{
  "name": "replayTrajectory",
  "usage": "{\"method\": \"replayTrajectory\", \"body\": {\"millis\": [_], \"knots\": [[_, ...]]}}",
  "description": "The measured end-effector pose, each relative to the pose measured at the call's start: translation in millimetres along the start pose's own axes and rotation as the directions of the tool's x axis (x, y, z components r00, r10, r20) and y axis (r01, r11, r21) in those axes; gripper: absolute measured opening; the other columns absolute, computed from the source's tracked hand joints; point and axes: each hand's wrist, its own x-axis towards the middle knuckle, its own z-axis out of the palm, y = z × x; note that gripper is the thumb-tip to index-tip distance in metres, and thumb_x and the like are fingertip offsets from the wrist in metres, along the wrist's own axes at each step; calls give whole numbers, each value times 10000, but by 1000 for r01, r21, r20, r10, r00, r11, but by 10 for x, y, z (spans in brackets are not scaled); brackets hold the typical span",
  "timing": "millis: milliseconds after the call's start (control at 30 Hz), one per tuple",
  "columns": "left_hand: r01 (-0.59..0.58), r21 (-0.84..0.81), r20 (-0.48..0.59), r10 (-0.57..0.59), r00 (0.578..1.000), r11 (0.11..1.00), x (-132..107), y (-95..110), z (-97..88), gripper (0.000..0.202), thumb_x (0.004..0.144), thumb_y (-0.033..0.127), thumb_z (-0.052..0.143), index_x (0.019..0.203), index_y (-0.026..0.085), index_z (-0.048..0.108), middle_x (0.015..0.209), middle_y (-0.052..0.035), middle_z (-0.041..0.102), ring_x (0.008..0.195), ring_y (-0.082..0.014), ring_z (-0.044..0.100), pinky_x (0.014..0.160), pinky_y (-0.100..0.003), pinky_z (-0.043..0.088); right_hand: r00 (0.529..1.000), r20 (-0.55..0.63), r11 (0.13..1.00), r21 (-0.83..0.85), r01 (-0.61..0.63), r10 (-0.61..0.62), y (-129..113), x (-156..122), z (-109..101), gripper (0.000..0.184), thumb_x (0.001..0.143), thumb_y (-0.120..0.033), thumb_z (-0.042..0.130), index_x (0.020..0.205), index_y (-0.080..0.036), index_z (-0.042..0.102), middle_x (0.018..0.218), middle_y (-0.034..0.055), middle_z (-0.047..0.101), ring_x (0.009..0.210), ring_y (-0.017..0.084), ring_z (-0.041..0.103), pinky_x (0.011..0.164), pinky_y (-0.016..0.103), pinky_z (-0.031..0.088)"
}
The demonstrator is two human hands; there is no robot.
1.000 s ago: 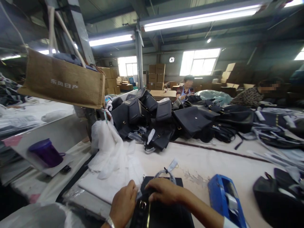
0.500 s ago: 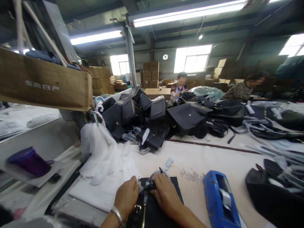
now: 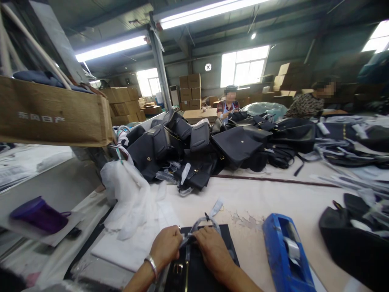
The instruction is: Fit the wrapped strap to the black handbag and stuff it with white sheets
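Note:
A black bag point(image 3: 223, 235) with a gold zip and a buckle lies on the table right in front of me. Its handle point(image 3: 216, 225), wrapped in clear plastic, loops up at the bag's top edge. My left hand point(image 3: 167, 245), with a silver bracelet at the wrist, is closed on a plastic-wrapped strap point(image 3: 186, 241) at the upper left of the bag. My right hand point(image 3: 212, 251) is curled over the same strap near the base of the handle. Its fingertips are partly hidden. A pale tag point(image 3: 216, 207) lies just beyond the handle.
A blue tape dispenser point(image 3: 287, 251) stands right of the bag. White wrapping sheets point(image 3: 133, 215) lie to the left, near a purple cup point(image 3: 39, 215). Several black bags point(image 3: 240, 146) are piled across the table, with more at right point(image 3: 349, 239). Two people point(image 3: 229, 103) are behind the pile.
My view has shifted slightly. My right hand sits a little lower against the handle, so more of the wrapped loop shows. Both hands stay on the strap.

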Motion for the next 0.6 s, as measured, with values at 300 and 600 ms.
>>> {"method": "replayTrajectory", "body": {"millis": [300, 600], "knots": [[86, -96, 151, -71, 986, 992, 196, 147, 60, 255, 846, 180, 390, 607, 209, 473, 427, 29, 559, 412, -135, 561, 448, -248, 376, 995, 15, 990, -104, 97, -96, -44, 81, 0, 99, 865, -116, 520, 880, -175, 598, 865, 66, 634, 859, 238, 526, 805, 370, 364], [153, -231, 221, -102, 970, 961, 276, 75, 186, 341, 886, 299, 442, 570, 186, 503, 401, 66, 489, 351, -93, 399, 425, -235, 285, 1000, -31, 1000, 13, 4, -3, -57, -2, 28, 405, 875, -100, 497, 1277, -150, 482, 1045, 118, 647, 964, 265, 565, 838, 396, 439]]}}
